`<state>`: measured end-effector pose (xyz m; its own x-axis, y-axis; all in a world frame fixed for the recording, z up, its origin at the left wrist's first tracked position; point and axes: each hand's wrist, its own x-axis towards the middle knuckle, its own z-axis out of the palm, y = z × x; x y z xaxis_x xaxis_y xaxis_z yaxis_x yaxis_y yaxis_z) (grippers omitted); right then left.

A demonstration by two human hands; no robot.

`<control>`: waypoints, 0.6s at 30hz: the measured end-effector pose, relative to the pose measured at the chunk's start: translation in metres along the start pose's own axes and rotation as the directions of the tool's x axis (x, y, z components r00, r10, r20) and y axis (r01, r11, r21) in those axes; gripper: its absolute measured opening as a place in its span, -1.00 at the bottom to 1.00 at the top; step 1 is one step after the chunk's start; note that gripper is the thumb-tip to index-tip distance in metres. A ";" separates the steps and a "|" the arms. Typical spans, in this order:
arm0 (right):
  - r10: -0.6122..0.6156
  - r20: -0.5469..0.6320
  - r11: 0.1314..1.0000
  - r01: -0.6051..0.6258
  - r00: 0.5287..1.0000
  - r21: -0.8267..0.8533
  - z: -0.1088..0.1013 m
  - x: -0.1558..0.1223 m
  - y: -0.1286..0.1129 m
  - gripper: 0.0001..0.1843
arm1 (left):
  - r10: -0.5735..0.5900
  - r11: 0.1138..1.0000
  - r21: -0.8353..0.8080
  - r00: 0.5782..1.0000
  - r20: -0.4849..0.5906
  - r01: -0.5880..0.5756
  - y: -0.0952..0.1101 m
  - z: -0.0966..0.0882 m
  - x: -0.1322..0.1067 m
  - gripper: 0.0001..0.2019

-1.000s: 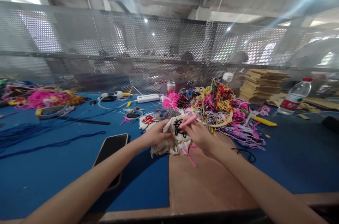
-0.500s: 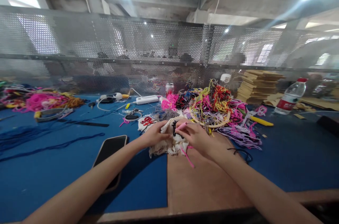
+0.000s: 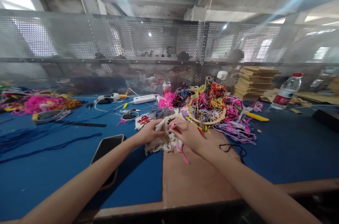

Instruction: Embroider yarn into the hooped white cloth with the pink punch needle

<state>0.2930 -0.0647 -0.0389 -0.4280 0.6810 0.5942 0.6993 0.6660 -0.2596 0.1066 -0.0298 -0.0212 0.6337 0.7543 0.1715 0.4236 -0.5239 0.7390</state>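
Observation:
My left hand [image 3: 151, 133] grips the edge of a crumpled cream cloth [image 3: 162, 145] with a loose, frayed lower edge. Dark stitching shows on its upper part, between my hands. My right hand [image 3: 187, 135] is closed at the cloth's right side, fingers pinched around a slim pink thing [image 3: 173, 125]; most of it is hidden by the fingers. From beneath the cloth a pink yarn end [image 3: 183, 154] hangs down over the brown board. Just behind my left hand lies a white piece with red lettering-like stitching [image 3: 143, 121].
A tangled yarn heap [image 3: 206, 102] with a wooden hoop rises behind my hands. A phone [image 3: 112, 146] lies beneath my left forearm. At right are a yellow-handled cutter [image 3: 257, 116], a water bottle [image 3: 287, 91] and stacked brown paper [image 3: 255, 81]. A perforated metal screen [image 3: 148, 47] stands behind.
The whole view has shifted slightly, so things sit a little further left. My right hand has turned over the cloth, and the pink thing it pinches shows less.

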 end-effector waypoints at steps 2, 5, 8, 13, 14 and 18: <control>-0.005 0.013 1.000 0.005 1.000 -0.028 0.001 0.001 0.001 -0.82 | -0.022 1.000 0.015 1.000 -0.022 0.023 0.001 0.001 0.000 -0.68; 0.003 0.015 0.999 -0.003 1.000 -0.049 0.002 0.000 0.004 -0.80 | -0.039 0.999 0.017 0.997 -0.059 0.040 0.002 0.002 -0.001 -0.64; 0.036 0.028 0.991 -0.032 0.999 -0.129 0.004 -0.003 0.005 -0.70 | -0.029 0.999 -0.040 0.998 -0.054 0.027 0.001 0.004 -0.001 -0.65; -0.007 0.071 0.993 0.016 0.997 -0.120 0.000 -0.003 0.001 -0.69 | -0.004 0.993 -0.122 1.000 -0.026 0.001 -0.001 0.006 -0.001 -0.63; -0.022 0.069 0.997 0.027 0.997 -0.076 -0.002 -0.003 0.000 -0.71 | 0.001 0.993 -0.114 0.999 -0.032 -0.005 -0.001 0.007 -0.001 -0.63; -0.041 0.049 0.995 0.036 0.998 0.096 -0.006 0.000 0.001 -0.77 | -0.004 0.999 -0.054 0.996 -0.089 -0.001 -0.002 0.009 -0.002 -0.66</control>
<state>0.2971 -0.0651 -0.0348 -0.4840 0.6674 0.5660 0.6253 0.7163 -0.3098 0.1107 -0.0339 -0.0292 0.5718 0.7886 0.2263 0.3876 -0.5028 0.7726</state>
